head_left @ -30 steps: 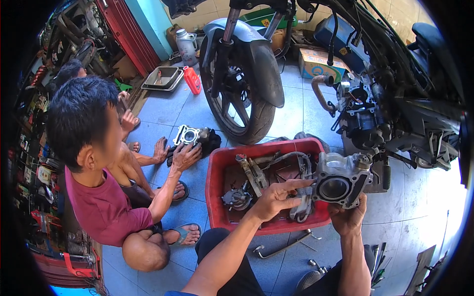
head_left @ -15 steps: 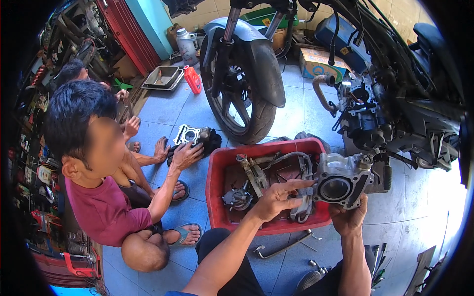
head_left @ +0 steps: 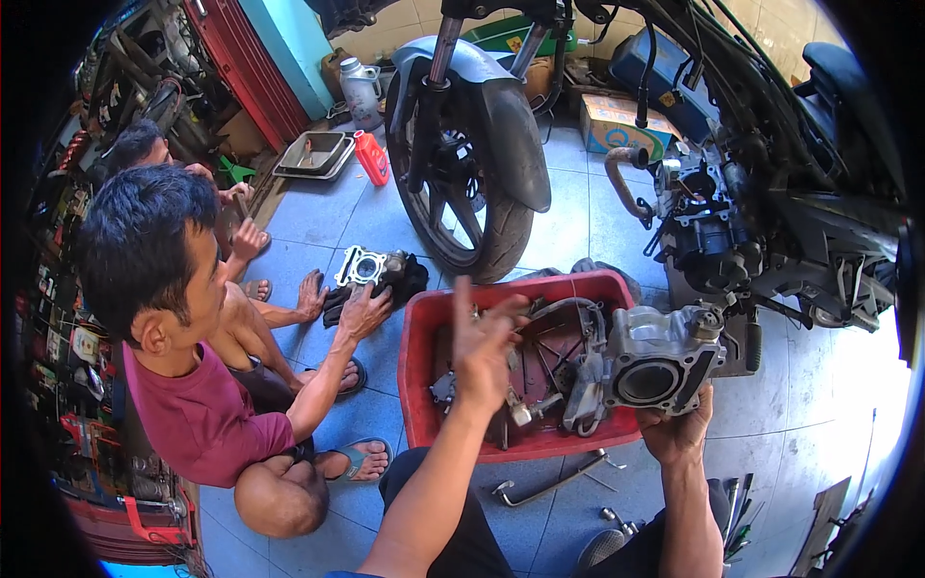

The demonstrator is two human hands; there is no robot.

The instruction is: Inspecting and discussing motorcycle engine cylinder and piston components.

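Note:
My right hand (head_left: 678, 432) supports a silver motorcycle engine cylinder (head_left: 665, 337) from below, its round bore and flat gasket face turned toward me. My left hand (head_left: 485, 352) is raised over a red plastic tub (head_left: 412, 385), holding nothing; its fingers are apart, the index pointing upward and smeared by motion. Metal parts lie in the tub, among them a grey bracket-like part (head_left: 583, 385) beside the cylinder. At the left, a squatting person's hand (head_left: 364, 313) touches a second cylinder (head_left: 364, 265) resting on a black cloth (head_left: 412, 281).
A motorcycle front wheel (head_left: 491, 231) stands behind the tub, with the exposed engine (head_left: 708, 226) at the right. A bent wrench-like tool (head_left: 554, 482) lies before the tub. Back left are a red bottle (head_left: 371, 159) and a tray (head_left: 313, 154). Another person sits farther left.
My left hand has moved from beside the cylinder leftward and up, its fingers spreading. The cylinder in my right hand has shifted slightly left and down.

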